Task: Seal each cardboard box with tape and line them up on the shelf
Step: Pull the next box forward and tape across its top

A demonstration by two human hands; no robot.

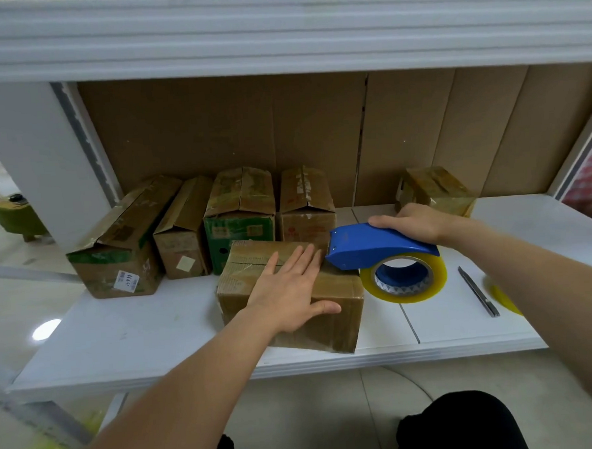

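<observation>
Blue tape dispenser (378,245), gripped by the right hand (411,222), meets the box's (291,293) far-right edge; left hand (291,289) presses flat, fingers straight.

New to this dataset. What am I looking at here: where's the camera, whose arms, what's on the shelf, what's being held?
There is one picture, from a wide-angle camera worn on a person's head, looking down at their bare arms. No robot is involved. The left hand lies flat, fingers straight, on a cardboard box at the front of a white shelf. The right hand grips a blue tape dispenser loaded with a clear tape roll, its front end at the box's right edge. Four more boxes stand in a row behind, and another box sits apart at the back right. A utility knife lies to the right.
</observation>
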